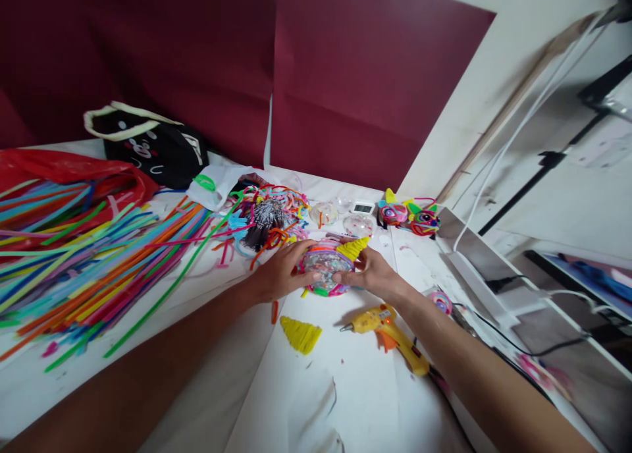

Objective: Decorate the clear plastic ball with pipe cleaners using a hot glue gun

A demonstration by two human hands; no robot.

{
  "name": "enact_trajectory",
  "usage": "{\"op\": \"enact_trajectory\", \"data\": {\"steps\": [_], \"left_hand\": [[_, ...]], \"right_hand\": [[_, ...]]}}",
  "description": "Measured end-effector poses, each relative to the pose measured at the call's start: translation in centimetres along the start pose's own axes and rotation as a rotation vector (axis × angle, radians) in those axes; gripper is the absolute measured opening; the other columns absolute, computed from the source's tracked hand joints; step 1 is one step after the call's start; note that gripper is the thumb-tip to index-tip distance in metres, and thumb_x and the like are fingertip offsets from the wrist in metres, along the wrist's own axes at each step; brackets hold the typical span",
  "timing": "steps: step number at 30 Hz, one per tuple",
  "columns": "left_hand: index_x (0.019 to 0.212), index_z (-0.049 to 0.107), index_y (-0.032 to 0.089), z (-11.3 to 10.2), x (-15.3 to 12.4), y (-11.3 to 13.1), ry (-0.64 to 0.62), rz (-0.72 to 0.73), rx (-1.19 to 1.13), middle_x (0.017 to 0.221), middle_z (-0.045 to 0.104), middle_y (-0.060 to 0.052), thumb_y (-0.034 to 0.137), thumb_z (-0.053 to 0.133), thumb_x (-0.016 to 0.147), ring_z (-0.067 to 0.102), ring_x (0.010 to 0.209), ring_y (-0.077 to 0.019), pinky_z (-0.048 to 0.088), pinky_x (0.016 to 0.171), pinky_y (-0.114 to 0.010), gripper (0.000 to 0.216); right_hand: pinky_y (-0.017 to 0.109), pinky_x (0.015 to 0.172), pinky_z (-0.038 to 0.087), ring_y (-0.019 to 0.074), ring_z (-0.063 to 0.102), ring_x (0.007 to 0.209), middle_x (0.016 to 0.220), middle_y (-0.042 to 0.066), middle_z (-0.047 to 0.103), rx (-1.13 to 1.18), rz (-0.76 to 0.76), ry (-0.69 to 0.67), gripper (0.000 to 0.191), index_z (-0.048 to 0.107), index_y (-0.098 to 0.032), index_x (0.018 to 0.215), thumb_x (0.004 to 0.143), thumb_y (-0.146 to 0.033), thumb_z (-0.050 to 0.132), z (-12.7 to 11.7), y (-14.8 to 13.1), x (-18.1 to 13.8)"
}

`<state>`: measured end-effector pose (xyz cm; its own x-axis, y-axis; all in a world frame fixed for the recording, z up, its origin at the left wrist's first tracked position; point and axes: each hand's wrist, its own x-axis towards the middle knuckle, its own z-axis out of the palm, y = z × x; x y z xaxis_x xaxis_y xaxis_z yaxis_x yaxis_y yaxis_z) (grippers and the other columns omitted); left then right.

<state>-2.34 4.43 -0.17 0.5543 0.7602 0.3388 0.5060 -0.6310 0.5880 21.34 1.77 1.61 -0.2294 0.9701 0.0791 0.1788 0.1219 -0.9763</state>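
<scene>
Between my two hands is a clear plastic ball (326, 268) wrapped with colourful pipe cleaners. My left hand (284, 272) grips its left side, thumb on the front. From the right, my right hand (372, 272) holds the same ball, thumb also on its front. A yellow pipe-cleaner triangle (353, 247) sticks up at the ball's upper right. A second yellow triangle (301, 334) lies flat on the table below the ball. Close to my right forearm rests a yellow hot glue gun (382, 324), its nozzle pointing left.
Many loose pipe cleaners (99, 268) spread across the left side, beside a red plastic bag (123, 176) and a black bag (153, 147). Finished-looking colourful balls (409, 216) stand at the back right. A power strip (486, 288) and cables lie along the right edge.
</scene>
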Motion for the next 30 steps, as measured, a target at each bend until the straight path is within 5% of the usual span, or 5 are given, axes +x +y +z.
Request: {"op": "enact_trajectory", "data": {"steps": [13,24,30], "left_hand": [[0.138,0.045,0.016,-0.2,0.0,-0.1,0.041,0.009,-0.012,0.141,0.056,-0.015,0.048,0.058,0.085,0.053,0.13,-0.0305,0.042,0.109,-0.043,0.064],[0.12,0.061,0.015,-4.5,0.4,2.1,0.457,-0.031,-0.171,0.122,0.068,-0.012,0.044,0.052,0.092,0.064,0.113,-0.0257,0.047,0.101,-0.038,0.041],[0.091,0.068,0.015,-5.2,-0.2,4.3,0.46,-0.013,-0.187,0.091,0.072,-0.006,0.036,0.052,0.092,0.067,0.089,-0.0202,0.051,0.08,-0.031,0.026]], "right_hand": [[0.039,0.091,0.053,0.0247,0.067,0.099,0.109,0.006,0.073,-0.034,0.009,0.004,0.066,0.064,-0.02,0.113,0.054,-0.03,0.091,-0.3,0.1,0.1],[0.038,0.085,0.052,0.0241,0.065,0.095,0.101,0.005,0.073,-0.101,0.03,0.03,0.06,0.065,-0.019,0.105,0.054,-0.037,0.09,-0.5,-0.4,-0.1],[0.037,0.079,0.051,0.0225,0.063,0.085,0.088,0.004,0.071,-0.138,0.026,0.052,0.052,0.065,-0.018,0.09,0.051,-0.041,0.09,-0.4,-1.1,-0.2]]}}
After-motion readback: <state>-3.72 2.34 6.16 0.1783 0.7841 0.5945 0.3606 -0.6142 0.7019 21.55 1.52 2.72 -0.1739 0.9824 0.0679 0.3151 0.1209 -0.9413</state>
